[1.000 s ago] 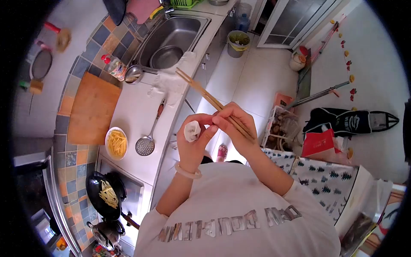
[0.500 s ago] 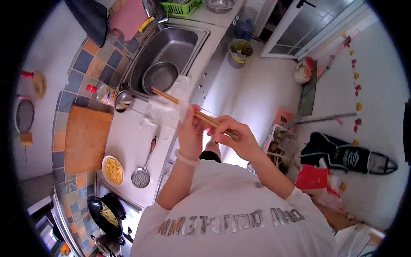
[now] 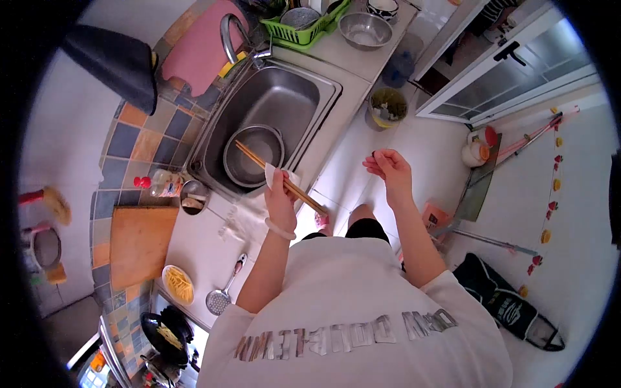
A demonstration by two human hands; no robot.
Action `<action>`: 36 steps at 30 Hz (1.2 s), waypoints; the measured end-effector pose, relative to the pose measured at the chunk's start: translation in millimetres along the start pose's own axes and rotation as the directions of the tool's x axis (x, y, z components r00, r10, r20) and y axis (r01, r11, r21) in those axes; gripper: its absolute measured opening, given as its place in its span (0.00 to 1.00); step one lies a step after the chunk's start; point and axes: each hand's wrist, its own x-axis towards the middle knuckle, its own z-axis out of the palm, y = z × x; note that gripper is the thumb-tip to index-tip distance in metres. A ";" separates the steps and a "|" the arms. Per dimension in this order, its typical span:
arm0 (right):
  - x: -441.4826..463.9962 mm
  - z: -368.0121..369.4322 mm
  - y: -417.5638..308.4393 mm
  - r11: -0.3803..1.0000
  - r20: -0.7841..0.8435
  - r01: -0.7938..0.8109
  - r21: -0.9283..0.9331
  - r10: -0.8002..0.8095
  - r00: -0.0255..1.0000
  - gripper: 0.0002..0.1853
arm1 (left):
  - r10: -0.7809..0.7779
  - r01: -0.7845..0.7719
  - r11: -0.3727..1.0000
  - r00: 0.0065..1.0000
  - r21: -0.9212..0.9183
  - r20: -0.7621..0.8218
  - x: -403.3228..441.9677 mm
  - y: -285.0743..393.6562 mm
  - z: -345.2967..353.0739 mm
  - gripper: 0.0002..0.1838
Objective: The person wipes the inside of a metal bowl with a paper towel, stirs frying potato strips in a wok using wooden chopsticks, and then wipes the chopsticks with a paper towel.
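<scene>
My left hand [image 3: 280, 205] is closed around a pair of wooden chopsticks [image 3: 309, 199] and a piece of white paper [image 3: 270, 173] wrapped partly about them. The chopsticks slant, their far ends over a round metal pan [image 3: 275, 150] in the sink [image 3: 291, 90]. My right hand [image 3: 393, 176] is raised apart from the chopsticks, over the floor. Its fingers are curled together, with a tiny dark spot at the fingertips that I cannot identify.
A slotted skimmer [image 3: 218, 301], a plate of pale yellow strips [image 3: 178, 284] and a metal cup [image 3: 193, 196] stand on the counter beside a cutting board [image 3: 139, 246]. A wok [image 3: 158, 336] holds similar strips. Beyond the sink are a green rack [image 3: 297, 33] and metal bowl [image 3: 365, 31].
My right hand has let go of the chopsticks and moved away to the right. My left hand still holds them. The camera view has shifted, showing more of the area beyond the sink.
</scene>
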 end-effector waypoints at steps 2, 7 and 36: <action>38.8 -14.6 8.8 1.000 -0.037 -0.026 0.001 0.026 0.999 0.09 | -0.019 0.019 1.000 0.999 -0.008 -0.041 12.6 -0.9 15.8 0.15; 143.2 -59.7 21.2 0.997 -0.116 -0.076 -0.021 0.073 0.991 0.09 | -0.034 0.033 0.999 0.999 -0.040 -0.030 47.9 -3.6 62.5 0.14; 233.3 30.8 -92.9 0.868 0.959 0.427 -0.254 0.169 0.228 0.29 | 0.136 -0.278 0.869 0.930 -0.409 -0.343 50.1 -17.0 198.2 0.11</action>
